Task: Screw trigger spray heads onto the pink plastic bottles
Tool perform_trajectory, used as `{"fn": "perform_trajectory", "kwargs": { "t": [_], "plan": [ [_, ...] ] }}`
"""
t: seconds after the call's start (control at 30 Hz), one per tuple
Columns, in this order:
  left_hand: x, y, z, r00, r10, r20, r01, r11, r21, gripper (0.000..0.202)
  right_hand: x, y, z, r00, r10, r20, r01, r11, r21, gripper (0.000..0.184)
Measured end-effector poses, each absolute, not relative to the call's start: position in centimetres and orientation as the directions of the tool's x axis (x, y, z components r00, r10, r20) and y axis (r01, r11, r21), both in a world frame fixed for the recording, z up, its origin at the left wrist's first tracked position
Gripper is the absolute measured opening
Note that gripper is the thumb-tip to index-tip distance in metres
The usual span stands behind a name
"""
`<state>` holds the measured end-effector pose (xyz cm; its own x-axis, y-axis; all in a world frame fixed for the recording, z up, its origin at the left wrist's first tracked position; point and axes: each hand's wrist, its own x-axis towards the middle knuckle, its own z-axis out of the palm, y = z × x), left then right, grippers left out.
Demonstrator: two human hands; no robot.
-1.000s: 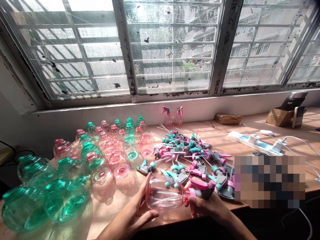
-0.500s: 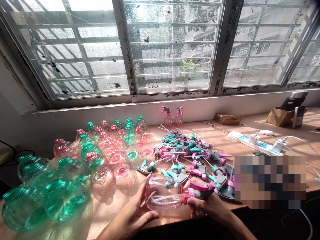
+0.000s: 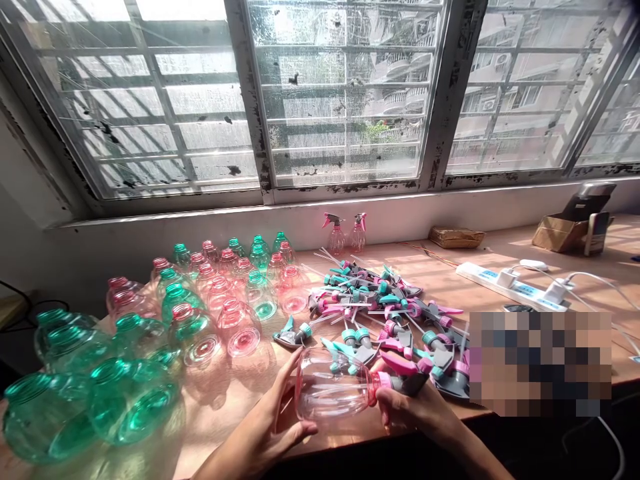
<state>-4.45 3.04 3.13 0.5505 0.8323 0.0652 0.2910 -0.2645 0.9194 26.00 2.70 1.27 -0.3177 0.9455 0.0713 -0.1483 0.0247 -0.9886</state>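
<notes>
A clear pink spray bottle (image 3: 333, 387) lies on its side in the air, its neck pointing right. My left hand (image 3: 280, 413) is curled about its base, thumb below and fingers at the far side. My right hand (image 3: 407, 403) grips the pink collar (image 3: 384, 381) of the grey and pink trigger sprayer (image 3: 410, 370), which sits at the bottle's mouth. Behind the bottle spreads a heap of loose trigger sprayers (image 3: 370, 293) with pink or teal parts and white tubes. One teal and grey sprayer (image 3: 293, 333) lies apart, beyond my left fingertips.
Rows of open green bottles (image 3: 135, 400) and pink bottles (image 3: 239, 330) stand at left. Two bottles with sprayers (image 3: 337, 235) stand by the wall. A white power strip (image 3: 515, 288), a flat brown packet (image 3: 457, 237) and a cardboard box (image 3: 555, 232) are at right. A pixelated patch hides the right front.
The bottle has shifted slightly right and turned a little about its length. My right fingers have moved a little at the collar. The heap and the standing bottles are unchanged.
</notes>
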Motion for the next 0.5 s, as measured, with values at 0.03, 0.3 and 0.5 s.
{"fn": "perform_trajectory", "kwargs": {
  "t": [0.03, 0.3, 0.5],
  "plan": [
    [-4.42, 3.04, 3.11, 0.553, 0.831, 0.059, 0.271, -0.247, 0.93, 0.088, 25.97, 2.66, 1.33, -0.319, 0.946, 0.063, -0.16, 0.012, -0.987, 0.043],
    [-4.43, 3.03, 2.71, 0.55, 0.83, 0.095, 0.233, -0.262, 0.936, 0.082, 25.83, 2.55, 2.06, -0.316, 0.945, 0.086, -0.123, 0.049, -0.991, 0.043],
    [-4.73, 3.17, 2.75, 0.55, 0.831, 0.079, 0.286, -0.277, 0.917, 0.087, 25.6, 2.52, 2.26, -0.315, 0.949, 0.023, -0.062, 0.004, -0.998, 0.04]
  ]
}}
